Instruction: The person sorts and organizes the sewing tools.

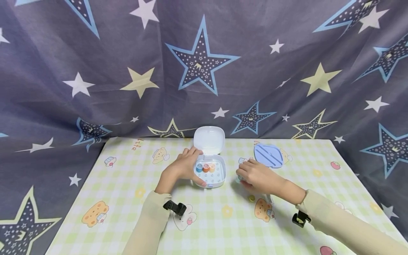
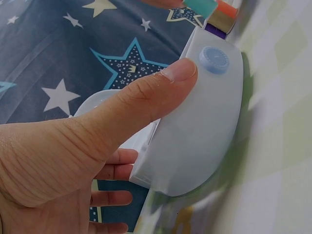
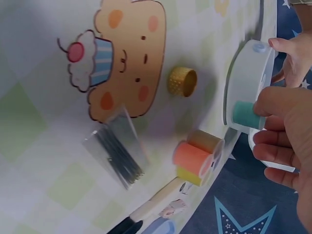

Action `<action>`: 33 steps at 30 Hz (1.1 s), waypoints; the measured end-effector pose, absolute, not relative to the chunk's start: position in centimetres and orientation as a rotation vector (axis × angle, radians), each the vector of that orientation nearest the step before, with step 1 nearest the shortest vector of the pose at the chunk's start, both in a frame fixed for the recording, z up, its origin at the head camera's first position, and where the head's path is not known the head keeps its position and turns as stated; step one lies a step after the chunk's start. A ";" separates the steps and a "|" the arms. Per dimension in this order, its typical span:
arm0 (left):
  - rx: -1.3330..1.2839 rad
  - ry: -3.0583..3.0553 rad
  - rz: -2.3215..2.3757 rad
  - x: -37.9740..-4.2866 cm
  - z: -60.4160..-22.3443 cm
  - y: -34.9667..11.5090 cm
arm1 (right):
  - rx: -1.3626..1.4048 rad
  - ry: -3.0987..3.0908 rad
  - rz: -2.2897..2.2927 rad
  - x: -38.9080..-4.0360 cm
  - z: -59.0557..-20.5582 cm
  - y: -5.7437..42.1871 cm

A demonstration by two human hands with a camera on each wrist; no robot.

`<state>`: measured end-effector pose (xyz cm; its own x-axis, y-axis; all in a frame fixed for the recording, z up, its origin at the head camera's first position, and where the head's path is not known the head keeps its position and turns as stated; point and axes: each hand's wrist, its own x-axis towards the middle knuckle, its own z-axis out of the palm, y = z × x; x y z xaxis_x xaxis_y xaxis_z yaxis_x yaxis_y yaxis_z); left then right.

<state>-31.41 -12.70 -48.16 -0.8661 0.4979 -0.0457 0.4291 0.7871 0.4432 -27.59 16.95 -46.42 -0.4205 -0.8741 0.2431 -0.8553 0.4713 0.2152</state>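
Note:
A small white sewing box [image 1: 220,183] stands on the table with its lid [image 1: 209,139] raised. Three thread spools, blue [image 1: 199,168], red-orange [image 1: 206,168] and pale orange [image 1: 212,167], stand in a row on its pegged tray. My left hand [image 1: 184,165] grips the box's left side, thumb on the front wall near the blue latch button [image 2: 214,60] and fingers round the back. To the right of the box, my right hand [image 1: 259,178] pinches a teal thread spool [image 3: 246,114] between thumb and fingers.
Coral [image 3: 192,158], brown [image 3: 206,142] and yellow [image 3: 189,175] spools lie together on the checked cloth. Near them are a gold thimble [image 3: 183,81], a clear needle packet [image 3: 118,148] and a white-and-black tool [image 3: 151,204]. A blue tray-like insert [image 1: 268,156] lies behind my right hand.

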 end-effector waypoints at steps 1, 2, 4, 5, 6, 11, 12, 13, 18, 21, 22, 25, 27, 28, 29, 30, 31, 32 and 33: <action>0.737 2.816 0.641 -31.4 -48.1 -12.7 | 1.464 -2.398 -0.082 -27.6 -46.3 16.9; 0.739 2.816 0.641 -31.4 -48.1 -12.7 | 1.463 -2.396 -0.081 -27.7 -46.1 16.8; 0.739 2.815 0.640 -31.3 -48.1 -12.7 | 1.463 -2.399 -0.079 -27.8 -45.9 16.7; 0.738 2.815 0.644 -31.3 -48.0 -12.7 | 1.462 -2.403 -0.079 -27.8 -45.7 16.6; 0.738 2.817 0.644 -31.3 -48.0 -12.7 | 1.461 -2.405 -0.078 -27.9 -45.6 16.6; 0.736 2.817 0.648 -31.4 -47.9 -12.7 | 1.453 -2.409 -0.078 -28.2 -44.9 16.3; 0.738 2.815 0.646 -31.4 -47.9 -12.7 | 1.451 -2.409 -0.078 -28.3 -44.8 16.3; 0.738 2.814 0.647 -31.4 -47.9 -12.7 | 1.448 -2.410 -0.079 -28.3 -44.6 16.2; 0.747 2.822 0.641 -31.4 -48.0 -12.7 | 1.436 -2.412 -0.075 -28.8 -44.1 15.8; 0.751 2.828 0.641 -31.3 -48.1 -12.7 | 1.436 -2.414 -0.088 -29.1 -43.8 15.4; 0.751 2.828 0.640 -31.3 -48.1 -12.7 | 1.438 -2.415 -0.096 -29.1 -43.8 15.3; 0.753 2.828 0.639 -31.3 -48.1 -12.7 | 1.450 -2.407 -0.142 -29.3 -43.5 14.8; 0.754 2.827 0.637 -31.2 -48.1 -12.7 | 1.461 -2.393 -0.186 -29.4 -43.3 14.5; 0.754 2.825 0.636 -31.2 -48.1 -12.7 | 1.470 -2.384 -0.210 -29.4 -43.2 14.3; 0.755 2.825 0.636 -31.2 -48.0 -12.8 | 1.479 -2.376 -0.236 -29.5 -43.1 14.1; 0.755 2.824 0.635 -31.2 -48.0 -12.7 | 1.489 -2.371 -0.261 -29.5 -43.0 13.9; 0.756 2.823 0.638 -31.2 -48.0 -12.8 | 1.499 -2.369 -0.287 -29.6 -42.9 13.8; 0.756 2.823 0.638 -31.2 -48.0 -12.8 | 1.508 -2.370 -0.310 -29.7 -42.7 13.6; 0.757 2.823 0.638 -31.2 -48.0 -12.7 | 1.516 -2.371 -0.334 -29.8 -42.6 13.4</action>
